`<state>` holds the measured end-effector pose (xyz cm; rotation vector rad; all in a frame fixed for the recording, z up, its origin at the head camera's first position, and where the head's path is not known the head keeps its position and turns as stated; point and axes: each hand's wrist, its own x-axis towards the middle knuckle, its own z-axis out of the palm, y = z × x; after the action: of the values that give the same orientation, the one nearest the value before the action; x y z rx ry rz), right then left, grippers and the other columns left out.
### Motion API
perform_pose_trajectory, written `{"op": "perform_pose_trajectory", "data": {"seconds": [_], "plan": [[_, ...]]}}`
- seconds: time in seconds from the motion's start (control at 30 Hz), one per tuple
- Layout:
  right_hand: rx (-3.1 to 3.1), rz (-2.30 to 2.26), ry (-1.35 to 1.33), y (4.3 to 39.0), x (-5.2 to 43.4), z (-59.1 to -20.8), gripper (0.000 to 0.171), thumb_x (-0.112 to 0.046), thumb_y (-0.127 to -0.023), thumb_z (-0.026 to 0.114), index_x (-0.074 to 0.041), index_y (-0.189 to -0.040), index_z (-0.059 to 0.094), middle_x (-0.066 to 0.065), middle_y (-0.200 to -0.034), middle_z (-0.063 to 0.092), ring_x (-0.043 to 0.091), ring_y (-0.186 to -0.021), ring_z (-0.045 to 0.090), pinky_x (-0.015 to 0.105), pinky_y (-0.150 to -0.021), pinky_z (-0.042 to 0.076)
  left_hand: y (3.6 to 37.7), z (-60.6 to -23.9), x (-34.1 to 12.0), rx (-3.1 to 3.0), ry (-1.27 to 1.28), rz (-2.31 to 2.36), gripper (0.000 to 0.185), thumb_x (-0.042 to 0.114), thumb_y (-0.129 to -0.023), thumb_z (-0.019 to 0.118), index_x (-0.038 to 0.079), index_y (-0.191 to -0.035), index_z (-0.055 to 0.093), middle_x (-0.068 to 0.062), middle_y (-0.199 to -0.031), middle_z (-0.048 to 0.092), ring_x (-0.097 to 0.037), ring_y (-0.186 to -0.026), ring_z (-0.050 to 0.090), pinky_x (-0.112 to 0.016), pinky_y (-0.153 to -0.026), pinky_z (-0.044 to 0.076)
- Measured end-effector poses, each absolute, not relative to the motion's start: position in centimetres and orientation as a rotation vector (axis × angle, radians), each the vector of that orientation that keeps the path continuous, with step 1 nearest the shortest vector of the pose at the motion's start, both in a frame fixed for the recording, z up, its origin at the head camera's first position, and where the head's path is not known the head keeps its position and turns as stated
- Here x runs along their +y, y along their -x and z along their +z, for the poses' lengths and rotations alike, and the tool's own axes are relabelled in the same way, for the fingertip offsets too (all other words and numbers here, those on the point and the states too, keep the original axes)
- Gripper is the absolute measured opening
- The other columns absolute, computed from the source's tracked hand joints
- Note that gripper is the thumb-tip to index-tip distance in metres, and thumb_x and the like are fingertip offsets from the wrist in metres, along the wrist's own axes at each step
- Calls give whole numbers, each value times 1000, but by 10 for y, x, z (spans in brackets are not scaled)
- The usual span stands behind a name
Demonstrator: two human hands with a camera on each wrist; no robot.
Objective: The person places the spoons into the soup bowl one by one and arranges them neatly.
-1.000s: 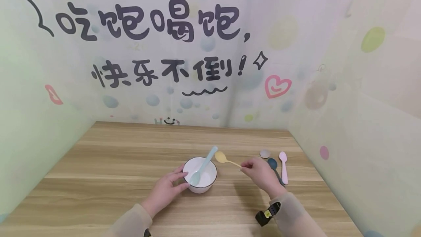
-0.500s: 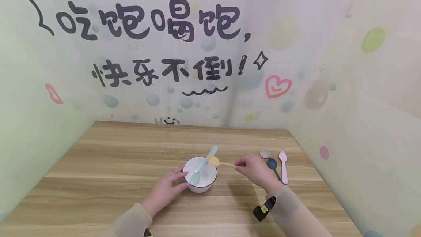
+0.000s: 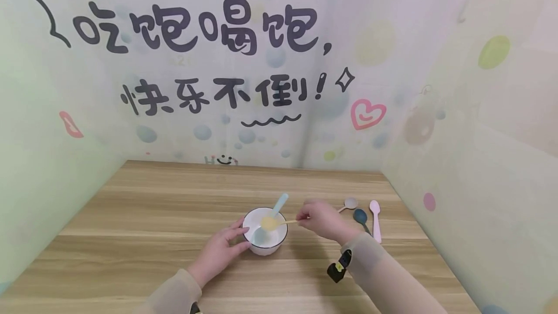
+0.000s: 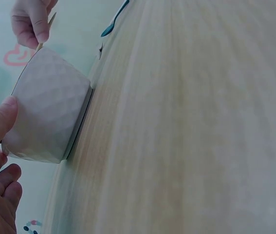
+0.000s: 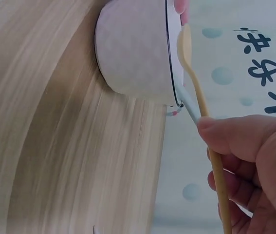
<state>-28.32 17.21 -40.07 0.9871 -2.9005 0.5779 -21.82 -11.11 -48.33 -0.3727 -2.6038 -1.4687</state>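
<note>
While the yellow spoon (image 3: pixel 273 223) hangs with its bowl end over the white bowl (image 3: pixel 264 232), the right hand (image 3: pixel 320 219) pinches its handle between thumb and fingertips, just to the right of the bowl's rim; the hand sits above the table (image 3: pixel 144 217), wrist bent inward, sleeve trailing back toward the person; the left hand (image 3: pixel 222 249) rests against the bowl's near left side, thumb pressed to the wall and fingers curved along it; a light blue spoon (image 3: pixel 269 218) already leans inside the bowl, handle pointing up over the far rim; since a second ago the right hand has moved leftward, carrying the yellow spoon from beside the bowl to over it; three more spoons, grey (image 3: pixel 349 203), dark blue (image 3: pixel 361 218) and pink (image 3: pixel 376 221), lie on the table to the right.
</note>
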Motion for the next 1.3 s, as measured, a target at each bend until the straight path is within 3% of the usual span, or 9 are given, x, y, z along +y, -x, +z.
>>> {"op": "perform_pose_trajectory", "data": {"seconds": [0.33, 0.7, 1.3], "plan": [[-2721, 184, -1240, 290, 154, -392, 2, -13, -83, 75, -15, -82, 74, -10, -77, 53, 9, -74, 50, 27, -67, 48, 219, -482, -111, -2617, 360, -1464, 40, 23, -83, 76, 7, -119, 68, -7, -145, 47, -31, -134, 41, -50, -111, 30], [-2661, -20, -1259, 290, 143, -387, 9, -16, -84, 74, -21, -76, 71, -12, -76, 49, 11, -73, 45, 24, -61, 34, 218, -480, -109, -2601, 373, -1475, 39, 22, -83, 76, 6, -118, 68, -9, -144, 48, -32, -133, 42, -50, -110, 32], [-2551, -226, -1280, 293, 129, -395, 7, -21, -83, 74, -25, -77, 72, -11, -79, 53, 11, -75, 43, 24, -64, 31, 218, -482, -110, -2583, 412, -1443, 40, 22, -82, 77, 3, -116, 68, -10, -143, 48, -33, -131, 45, -51, -109, 33]]}}
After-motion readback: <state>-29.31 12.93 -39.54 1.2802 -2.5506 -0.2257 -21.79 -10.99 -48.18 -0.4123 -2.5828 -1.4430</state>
